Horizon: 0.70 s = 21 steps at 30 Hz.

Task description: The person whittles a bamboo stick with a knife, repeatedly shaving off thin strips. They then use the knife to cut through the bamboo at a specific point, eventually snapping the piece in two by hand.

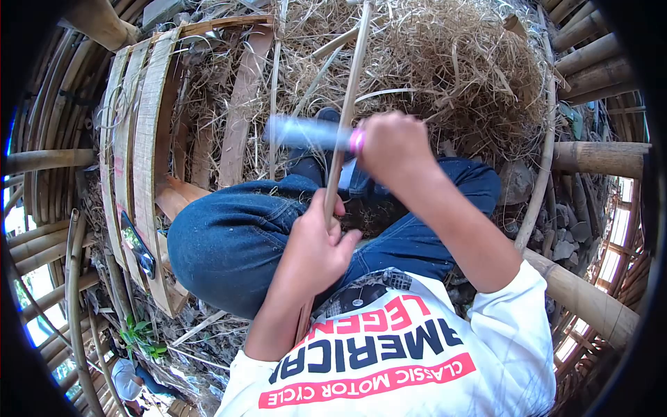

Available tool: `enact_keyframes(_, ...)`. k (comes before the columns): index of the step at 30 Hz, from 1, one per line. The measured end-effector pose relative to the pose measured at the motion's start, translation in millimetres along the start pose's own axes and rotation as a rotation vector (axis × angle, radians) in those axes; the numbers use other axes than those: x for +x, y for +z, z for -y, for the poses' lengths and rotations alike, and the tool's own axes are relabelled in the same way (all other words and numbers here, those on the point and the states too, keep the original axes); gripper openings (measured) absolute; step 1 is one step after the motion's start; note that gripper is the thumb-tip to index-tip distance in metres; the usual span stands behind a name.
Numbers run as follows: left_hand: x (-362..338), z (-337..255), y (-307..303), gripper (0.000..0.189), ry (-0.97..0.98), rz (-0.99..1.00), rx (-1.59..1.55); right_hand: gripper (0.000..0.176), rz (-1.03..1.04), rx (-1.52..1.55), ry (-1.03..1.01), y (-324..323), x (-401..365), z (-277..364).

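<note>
A long thin bamboo strip [356, 66] runs upright through the middle of the view, from the top edge down over my lap. My left hand [319, 243] is wrapped round its lower part, with the thumb out to the side. In my right hand [396, 147] is the pink-banded handle of a knife, the fist closed round it. The knife's blade [302, 132] is blurred by motion and points left, across the strip, above my left hand. Whether the blade touches the strip I cannot tell.
A heap of curly shavings [472, 62] lies ahead of my crossed legs. Wooden planks [149, 118] stand at the left, with a phone [137, 244] on them. Bamboo poles [601, 158] edge both sides. Another person [127, 380] is at the lower left.
</note>
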State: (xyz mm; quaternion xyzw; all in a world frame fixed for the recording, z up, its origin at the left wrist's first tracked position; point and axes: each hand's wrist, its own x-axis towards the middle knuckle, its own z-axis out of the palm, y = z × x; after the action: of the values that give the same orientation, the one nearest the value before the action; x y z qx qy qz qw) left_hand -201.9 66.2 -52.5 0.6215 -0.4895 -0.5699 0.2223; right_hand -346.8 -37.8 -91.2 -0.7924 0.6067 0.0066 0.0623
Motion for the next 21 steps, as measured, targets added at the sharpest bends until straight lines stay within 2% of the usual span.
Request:
enact_keyframes(1, -2.4, 2.7, 2.7, 0.035, -0.004, 0.004, 0.002, 0.021, -0.017, -0.052, 0.164, -1.9, 14.0, -15.0)
enact_keyframes(3, -5.3, 8.1, 8.5, 0.034, 0.025, 0.068, -0.056, 0.026, 0.080, 0.110, 0.183, -9.2, 30.4, -52.5)
enact_keyframes(6, -3.6, -2.2, 5.7, 0.032, 0.042, 0.058, -0.038, 0.030, 0.017, 0.175, 0.210, -7.3, 31.6, -54.4)
enact_keyframes(9, -0.5, -3.6, 2.1, 0.030, 0.053, 0.018, 0.018, 0.031, 0.062, 0.267, 0.218, -16.6, 30.4, -44.6)
enact_keyframes(11, 0.2, -2.4, 0.2, 0.029, 0.038, -0.014, 0.069, 0.032, 0.044, 0.283, 0.138, -10.4, 20.8, -39.8)
enact_keyframes(15, 4.3, 3.7, 4.9, 0.023, 0.022, -0.059, 0.153, 0.029, 0.271, 0.267, -0.023, -27.9, -7.4, -12.0)
enact_keyframes(17, 3.6, 5.8, 6.9, 0.020, 0.046, -0.068, 0.190, 0.027, 0.292, 0.263, -0.016, -23.6, -9.3, -9.7)
enact_keyframes(19, 1.8, 6.1, 9.1, 0.017, 0.034, -0.073, 0.222, 0.026, 0.303, 0.213, 0.133, -17.3, -0.9, -15.2)
enact_keyframes(21, 2.0, 6.9, 9.1, 0.016, 0.044, -0.066, 0.264, 0.025, 0.295, 0.225, 0.135, -13.9, 4.1, -22.8)
